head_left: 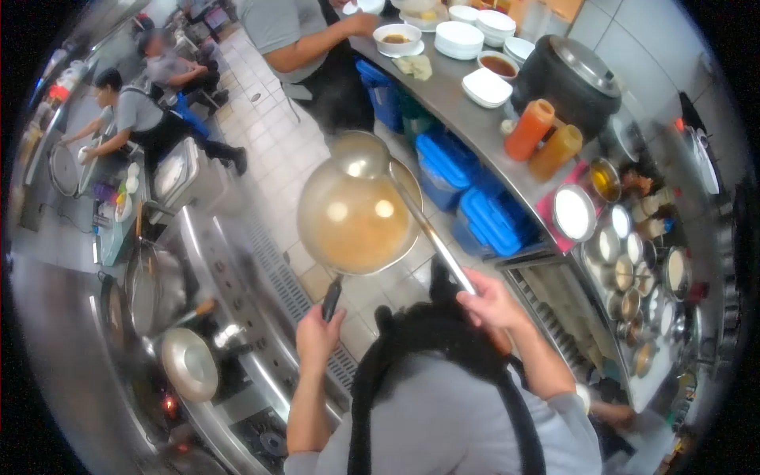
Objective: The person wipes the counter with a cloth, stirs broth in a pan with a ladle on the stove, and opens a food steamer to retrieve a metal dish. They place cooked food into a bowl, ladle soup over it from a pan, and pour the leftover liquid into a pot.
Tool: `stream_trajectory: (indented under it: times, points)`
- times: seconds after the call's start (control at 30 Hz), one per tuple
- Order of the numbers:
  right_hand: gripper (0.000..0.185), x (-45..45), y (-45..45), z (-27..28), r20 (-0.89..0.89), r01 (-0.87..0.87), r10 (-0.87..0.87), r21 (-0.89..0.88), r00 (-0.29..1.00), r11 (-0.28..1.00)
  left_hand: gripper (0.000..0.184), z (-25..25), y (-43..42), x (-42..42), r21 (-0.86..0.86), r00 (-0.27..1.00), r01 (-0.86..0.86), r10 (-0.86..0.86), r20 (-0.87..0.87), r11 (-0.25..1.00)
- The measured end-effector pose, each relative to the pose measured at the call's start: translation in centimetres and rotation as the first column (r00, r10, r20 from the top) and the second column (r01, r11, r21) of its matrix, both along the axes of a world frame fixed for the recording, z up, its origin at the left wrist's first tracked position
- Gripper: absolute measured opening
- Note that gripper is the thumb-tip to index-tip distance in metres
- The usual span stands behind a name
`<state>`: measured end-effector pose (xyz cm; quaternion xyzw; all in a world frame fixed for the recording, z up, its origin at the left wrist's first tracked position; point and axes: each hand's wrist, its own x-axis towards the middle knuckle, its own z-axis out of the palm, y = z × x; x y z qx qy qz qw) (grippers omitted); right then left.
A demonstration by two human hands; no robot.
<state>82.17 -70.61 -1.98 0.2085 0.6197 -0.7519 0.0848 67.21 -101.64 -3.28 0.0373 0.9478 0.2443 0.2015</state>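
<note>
My left hand (318,339) is closed round the black handle of a wok (310,204), which I hold out in front of me above the tiled floor. Light brown liquid (360,237) lies in the wok, with two bright lamp reflections on it. My right hand (492,302) grips the long metal shaft of a ladle (358,157). The ladle's bowl is over the far rim of the wok; whether it touches the rim I cannot tell.
At left is a steel stove (214,261) with a smaller pan (190,364) and a flame. Bowls (459,39), sauce bottles (530,129) and a black pot (566,83) crowd the right counter, above blue-lidded bins (492,218). A co-worker (289,47) stands ahead; others work further left.
</note>
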Motion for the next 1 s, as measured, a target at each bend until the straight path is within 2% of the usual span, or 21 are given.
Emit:
stream_trajectory:
  times: [0.07, 0.17, 0.3, 0.37, 0.4, 0.43, 0.53, 0.6, 0.7, 0.83, 0.9, 1.0]
  points:
    - [0.057, -0.8, 1.5, 0.1, -0.01, 0.028, -0.028, -0.004, 1.0, 1.0, 0.043, -0.7, 1.4, -1.6, -0.023, 0.997, 0.039, -0.04, -0.064, 0.999]
    - [0.054, -2.5, 4.7, 0.0, -0.044, -0.021, 0.023, 0.054, 0.999, 0.998, 0.043, -0.5, 4.2, -3.6, -0.084, 0.999, 0.032, -0.035, -0.027, 0.996]
    - [0.055, -5.3, 9.5, -0.7, -0.001, -0.047, 0.047, 0.034, 0.999, 0.998, 0.046, -1.7, 7.4, -5.0, -0.007, 0.994, 0.004, -0.004, -0.108, 1.0]
    - [0.055, -6.8, 12.2, -0.5, 0.008, -0.059, 0.059, 0.042, 0.998, 0.997, 0.047, -1.7, 9.4, -5.8, -0.057, 0.994, -0.013, 0.007, -0.108, 0.998]
    - [0.052, -7.5, 13.4, -0.4, 0.005, -0.066, 0.066, 0.045, 0.998, 0.997, 0.047, -0.9, 10.6, -6.2, -0.037, 0.998, -0.042, 0.041, -0.037, 0.998]
    - [0.049, -8.4, 14.6, -0.4, 0.004, -0.076, 0.076, 0.046, 0.997, 0.996, 0.047, -1.1, 11.7, -6.8, -0.033, 0.998, -0.051, 0.05, -0.041, 0.998]
    - [0.053, -11.1, 17.2, -0.1, 0.058, -0.096, 0.093, 0.046, 0.994, 0.994, 0.046, -1.3, 13.2, -8.1, -0.044, 0.996, -0.08, 0.078, -0.034, 0.996]
    - [0.056, -12.4, 18.0, -0.3, 0.093, -0.091, 0.084, 0.064, 0.992, 0.994, 0.044, -1.3, 14.5, -9.2, -0.03, 0.993, -0.036, 0.032, -0.117, 0.999]
    - [0.05, -13.9, 18.3, -0.3, 0.099, -0.127, 0.115, 0.126, 0.988, 0.984, 0.044, -2.0, 15.1, -11.5, -0.031, 0.997, -0.025, 0.023, -0.079, 0.999]
    - [0.054, -15.4, 17.7, -0.4, 0.145, -0.079, 0.068, 0.075, 0.987, 0.994, 0.044, -1.3, 16.0, -14.1, -0.033, 0.998, -0.012, 0.01, -0.059, 0.999]
    - [0.055, -16.0, 17.2, 0.4, 0.138, -0.072, 0.058, 0.103, 0.989, 0.992, 0.044, -1.4, 16.2, -15.5, -0.096, 0.999, 0.029, -0.033, -0.035, 0.995]
    - [0.054, -17.1, 16.7, 1.0, 0.132, -0.06, 0.043, 0.127, 0.99, 0.99, 0.045, -1.3, 16.4, -17.0, -0.04, 0.999, 0.035, -0.035, -0.021, 0.999]
